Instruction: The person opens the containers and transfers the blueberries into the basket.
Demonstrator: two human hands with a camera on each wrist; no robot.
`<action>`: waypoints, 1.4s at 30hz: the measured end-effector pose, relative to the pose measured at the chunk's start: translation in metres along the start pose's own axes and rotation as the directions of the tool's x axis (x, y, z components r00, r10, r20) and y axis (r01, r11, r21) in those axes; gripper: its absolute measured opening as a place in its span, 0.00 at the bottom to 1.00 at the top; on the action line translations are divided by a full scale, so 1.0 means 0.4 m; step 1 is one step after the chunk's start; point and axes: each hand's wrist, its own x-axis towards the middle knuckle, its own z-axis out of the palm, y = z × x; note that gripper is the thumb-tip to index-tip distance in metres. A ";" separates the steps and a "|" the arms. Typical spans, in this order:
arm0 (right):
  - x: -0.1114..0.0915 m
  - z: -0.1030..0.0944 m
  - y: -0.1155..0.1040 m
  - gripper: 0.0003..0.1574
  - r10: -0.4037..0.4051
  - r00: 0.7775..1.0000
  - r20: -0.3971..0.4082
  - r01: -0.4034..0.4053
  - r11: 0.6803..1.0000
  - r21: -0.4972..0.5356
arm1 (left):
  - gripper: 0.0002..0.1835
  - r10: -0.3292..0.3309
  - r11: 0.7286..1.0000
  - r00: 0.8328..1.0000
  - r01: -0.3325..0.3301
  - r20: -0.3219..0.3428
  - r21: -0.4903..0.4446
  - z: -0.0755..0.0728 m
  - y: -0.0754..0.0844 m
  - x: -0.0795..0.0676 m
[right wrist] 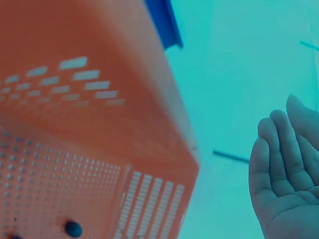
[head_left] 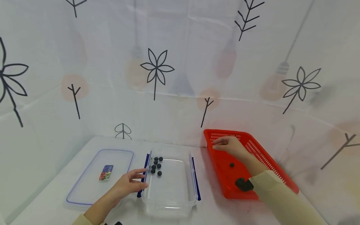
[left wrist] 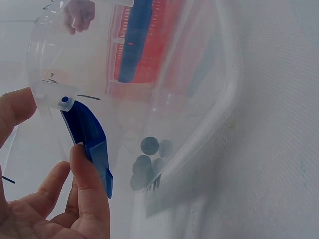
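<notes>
A clear plastic box (head_left: 171,184) with blue side latches stands at the middle of the table. Several small dark balls (head_left: 159,166) lie inside it, gathered toward its back left. My left hand (head_left: 130,182) is at the box's left side, fingers loosely spread. In the left wrist view, one fingertip touches the hanging blue latch (left wrist: 89,137) and the other fingers are bent. Over the far left part of a red basket (head_left: 219,168), my right hand (head_left: 229,147) hovers, with nothing showing in its palm. One dark ball (head_left: 232,164) lies on the basket floor.
To the left of the box, a clear lid (head_left: 87,190) with a blue edge and a colourful label (head_left: 106,172) lies flat. A patterned white curtain (head_left: 174,118) hangs behind the table. The red basket has perforated walls.
</notes>
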 end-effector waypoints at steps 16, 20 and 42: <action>0.008 0.092 -0.040 0.18 -0.035 0.999 0.034 0.029 0.989 0.142 | 0.38 -0.020 1.000 1.000 0.020 0.009 -0.005 0.001 0.011 -0.005; 0.012 0.112 -0.047 0.17 -0.051 0.997 0.052 0.041 0.984 0.171 | 0.38 -0.026 1.000 1.000 0.026 0.011 -0.002 0.001 0.005 -0.002; 0.009 0.226 -0.133 0.15 -0.158 0.978 0.139 0.129 0.972 0.196 | 0.38 -0.029 1.000 1.000 0.029 0.010 0.004 -0.002 0.004 -0.001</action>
